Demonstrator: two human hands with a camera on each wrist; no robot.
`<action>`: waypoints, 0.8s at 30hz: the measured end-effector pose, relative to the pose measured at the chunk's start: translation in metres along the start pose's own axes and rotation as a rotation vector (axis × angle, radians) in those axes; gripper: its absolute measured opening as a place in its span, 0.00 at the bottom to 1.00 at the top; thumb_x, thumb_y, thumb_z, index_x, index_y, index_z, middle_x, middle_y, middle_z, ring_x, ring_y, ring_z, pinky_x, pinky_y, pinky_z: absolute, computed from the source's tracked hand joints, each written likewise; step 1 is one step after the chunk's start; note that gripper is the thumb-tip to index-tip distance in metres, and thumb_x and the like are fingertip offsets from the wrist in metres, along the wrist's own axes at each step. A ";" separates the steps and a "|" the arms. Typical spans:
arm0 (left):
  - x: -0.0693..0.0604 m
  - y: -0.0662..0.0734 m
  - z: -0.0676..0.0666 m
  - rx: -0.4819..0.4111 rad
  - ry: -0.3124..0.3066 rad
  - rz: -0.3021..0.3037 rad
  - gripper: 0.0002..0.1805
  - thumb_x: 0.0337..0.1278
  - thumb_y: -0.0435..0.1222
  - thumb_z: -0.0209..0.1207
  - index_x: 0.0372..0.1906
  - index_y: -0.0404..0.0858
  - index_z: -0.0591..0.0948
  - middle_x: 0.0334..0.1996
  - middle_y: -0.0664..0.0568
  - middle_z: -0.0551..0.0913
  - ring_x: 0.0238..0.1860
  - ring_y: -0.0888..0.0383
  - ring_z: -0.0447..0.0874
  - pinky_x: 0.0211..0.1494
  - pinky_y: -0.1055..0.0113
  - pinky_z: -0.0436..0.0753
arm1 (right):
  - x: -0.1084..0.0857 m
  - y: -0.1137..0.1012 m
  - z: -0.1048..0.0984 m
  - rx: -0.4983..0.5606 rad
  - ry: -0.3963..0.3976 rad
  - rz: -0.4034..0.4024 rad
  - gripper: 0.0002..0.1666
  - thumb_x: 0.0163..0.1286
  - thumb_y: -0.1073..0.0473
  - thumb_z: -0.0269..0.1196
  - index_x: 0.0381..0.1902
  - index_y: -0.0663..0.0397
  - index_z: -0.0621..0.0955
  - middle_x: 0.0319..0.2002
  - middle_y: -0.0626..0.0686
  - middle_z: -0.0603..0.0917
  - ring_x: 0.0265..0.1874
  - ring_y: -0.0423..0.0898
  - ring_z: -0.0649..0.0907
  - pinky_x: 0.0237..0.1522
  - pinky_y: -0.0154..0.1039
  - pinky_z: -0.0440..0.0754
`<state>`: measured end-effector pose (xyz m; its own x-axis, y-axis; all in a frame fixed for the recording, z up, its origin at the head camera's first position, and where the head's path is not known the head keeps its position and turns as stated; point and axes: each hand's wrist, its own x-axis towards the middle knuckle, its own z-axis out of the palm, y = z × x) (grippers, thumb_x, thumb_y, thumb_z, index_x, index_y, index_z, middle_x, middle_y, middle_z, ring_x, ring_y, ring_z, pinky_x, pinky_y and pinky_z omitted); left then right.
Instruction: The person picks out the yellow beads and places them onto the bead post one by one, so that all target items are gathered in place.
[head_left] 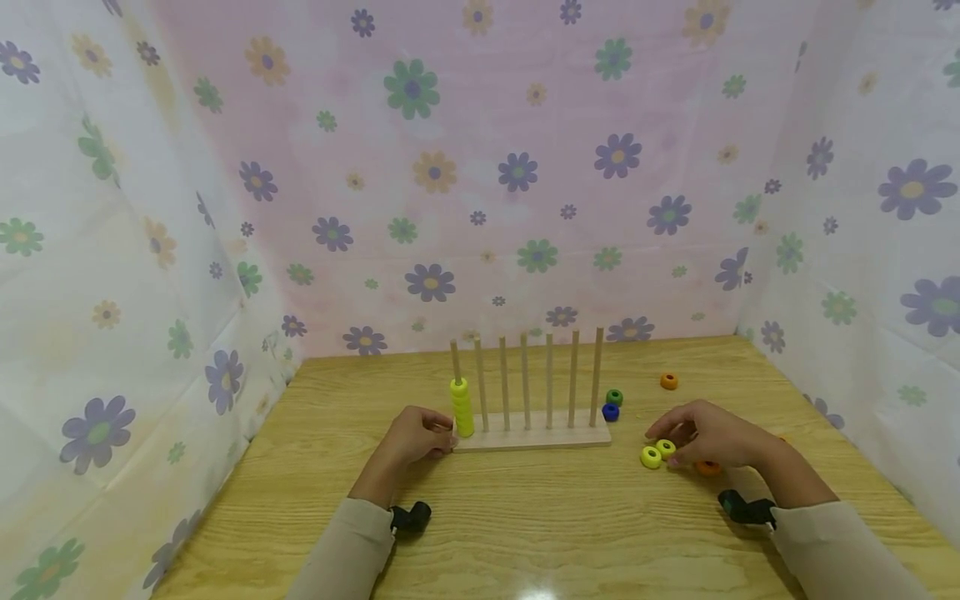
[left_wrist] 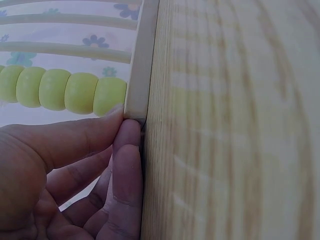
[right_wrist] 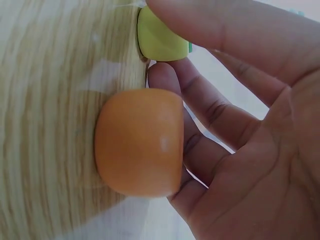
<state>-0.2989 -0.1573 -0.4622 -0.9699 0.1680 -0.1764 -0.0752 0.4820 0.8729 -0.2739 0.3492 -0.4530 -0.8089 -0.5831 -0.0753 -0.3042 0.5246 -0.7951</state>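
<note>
A wooden bead rack [head_left: 532, 438] with several upright rods stands on the table. Yellow beads [head_left: 462, 408] are stacked on its leftmost rod. My left hand [head_left: 414, 433] pinches the left end of the base, its thumb beside the lowest bead in the left wrist view. To the right, my right hand [head_left: 708, 435] has its thumb and fingertips around a yellow bead [head_left: 665, 449] on the table. A second yellow bead [head_left: 650, 457] sits against it. Under the right palm lies an orange bead [right_wrist: 142, 142], large in the right wrist view and outside the fingers' grasp.
A green bead [head_left: 614, 397] and a blue bead [head_left: 611, 412] lie by the rack's right end. Another orange bead [head_left: 669, 381] is farther back. Flowered cloth [head_left: 517, 208] hangs behind the wooden table [head_left: 525, 525] and on both sides.
</note>
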 end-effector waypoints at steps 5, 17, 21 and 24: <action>0.001 0.001 0.000 0.001 0.001 0.003 0.17 0.60 0.33 0.72 0.53 0.33 0.87 0.42 0.45 0.89 0.36 0.56 0.90 0.41 0.62 0.90 | 0.001 -0.001 0.001 0.012 -0.002 -0.005 0.24 0.66 0.60 0.74 0.58 0.61 0.84 0.54 0.62 0.86 0.49 0.49 0.88 0.45 0.37 0.88; 0.003 -0.002 0.002 -0.018 0.005 0.003 0.17 0.59 0.32 0.72 0.53 0.33 0.87 0.41 0.46 0.90 0.35 0.57 0.91 0.40 0.63 0.90 | 0.002 0.000 0.002 -0.057 0.010 0.011 0.20 0.65 0.59 0.74 0.54 0.56 0.86 0.48 0.56 0.88 0.42 0.46 0.89 0.41 0.36 0.88; 0.003 -0.002 0.002 -0.019 0.004 0.003 0.18 0.59 0.32 0.73 0.54 0.33 0.87 0.42 0.45 0.90 0.35 0.57 0.91 0.40 0.63 0.90 | 0.001 -0.001 0.001 -0.068 0.020 0.011 0.19 0.65 0.59 0.74 0.53 0.56 0.86 0.47 0.55 0.89 0.41 0.46 0.88 0.40 0.37 0.88; 0.003 -0.002 0.002 -0.022 0.003 -0.001 0.18 0.59 0.32 0.73 0.54 0.33 0.87 0.42 0.45 0.89 0.35 0.57 0.91 0.40 0.63 0.90 | 0.000 -0.002 0.001 -0.081 0.030 0.014 0.19 0.65 0.59 0.74 0.53 0.56 0.87 0.46 0.54 0.89 0.41 0.46 0.88 0.40 0.37 0.87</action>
<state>-0.3011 -0.1565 -0.4656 -0.9706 0.1643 -0.1761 -0.0818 0.4630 0.8826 -0.2732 0.3479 -0.4521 -0.8276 -0.5573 -0.0674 -0.3313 0.5820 -0.7426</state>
